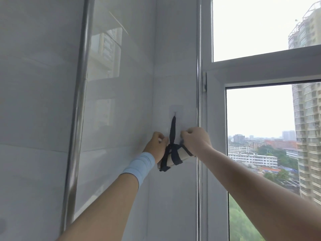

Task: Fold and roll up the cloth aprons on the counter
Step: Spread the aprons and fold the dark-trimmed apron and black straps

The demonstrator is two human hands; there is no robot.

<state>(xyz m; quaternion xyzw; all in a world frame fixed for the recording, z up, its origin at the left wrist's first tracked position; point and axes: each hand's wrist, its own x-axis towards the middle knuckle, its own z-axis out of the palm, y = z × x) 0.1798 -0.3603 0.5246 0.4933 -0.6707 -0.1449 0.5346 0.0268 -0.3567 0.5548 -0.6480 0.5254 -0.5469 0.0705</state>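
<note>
The left hand (157, 145) is up by the wall, with its back to us. Its fingers (160, 136) are curled in. I cannot tell if they pinch anything, because the palm side is hidden. A light blue wristband (139, 165) sits on that wrist.

The right hand (195, 140) is up too, a little higher and near the left one. Its fingers (186, 132) are curled as well, and I cannot tell what they hold, if anything.

The apron roll (175, 156) is between the two hands, just below them. It is a pale cloth rolled up tight, with dark straps tied around it. It tilts, with its low end at the left wrist and its high end under the right wrist. It touches the left hand. Its right end is just at the right wrist.

A dark strap (173, 129) goes straight up from the roll, right through the gap between the two hands. Its top is looped on a small clear hook (175, 112) stuck on the white wall (173, 66).

A shiny metal pipe (198, 49) runs up and down just right of the hook. Another shiny pipe (81, 84) stands well off to the left. To the right is a big window (213, 101) with a white frame. Outside are tall buildings (307, 119) and green trees (243, 220).
</note>
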